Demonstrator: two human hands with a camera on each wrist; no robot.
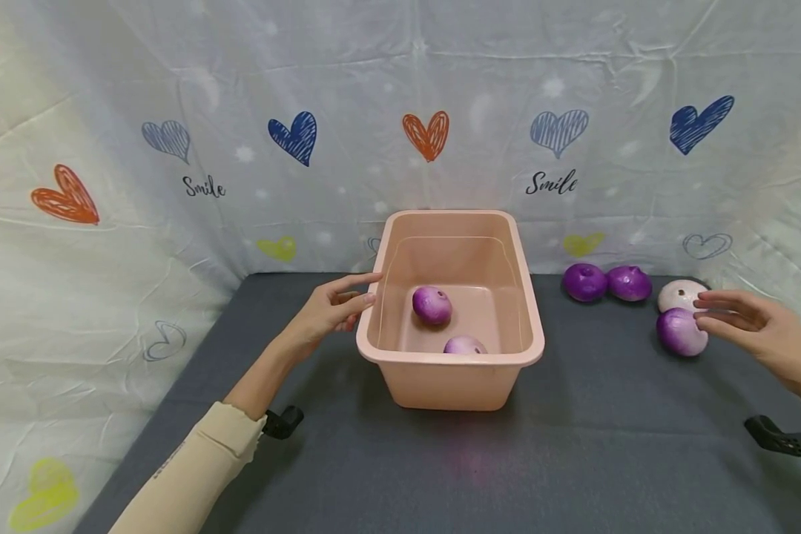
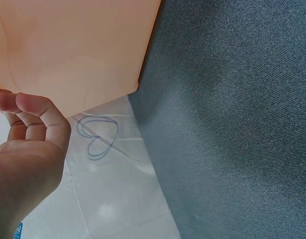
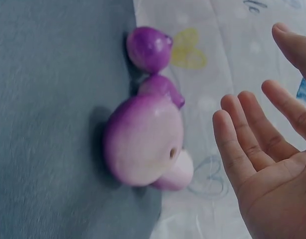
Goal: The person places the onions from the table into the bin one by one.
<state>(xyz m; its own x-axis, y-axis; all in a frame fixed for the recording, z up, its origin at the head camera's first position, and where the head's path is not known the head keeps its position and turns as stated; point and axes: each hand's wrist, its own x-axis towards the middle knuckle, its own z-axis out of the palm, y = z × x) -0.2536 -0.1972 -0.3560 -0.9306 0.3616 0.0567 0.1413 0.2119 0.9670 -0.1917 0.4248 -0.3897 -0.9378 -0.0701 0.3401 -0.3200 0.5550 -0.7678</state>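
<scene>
A peach plastic basin [image 1: 454,382] stands mid-table, with one purple onion [image 1: 432,305] on its floor and another, paler onion [image 1: 465,345] partly hidden by the front wall. At the basin's left rim is my left hand [image 1: 334,308], index finger and thumb tips right at the edge; in the left wrist view its fingers are bent beside the basin's wall. My right hand [image 1: 757,326] hovers at the right with fingers apart, palm showing in the right wrist view. Its fingertips overlap a purple-and-white onion [image 1: 681,332] and a whitish onion [image 1: 677,294] behind it.
Two deep purple onions, a round one [image 1: 584,282] and a pointed one [image 1: 630,283], lie side by side near the table's back edge. Dark grey cloth covers the table [image 1: 574,452]. Behind hangs a pale curtain [image 1: 374,89] printed with hearts.
</scene>
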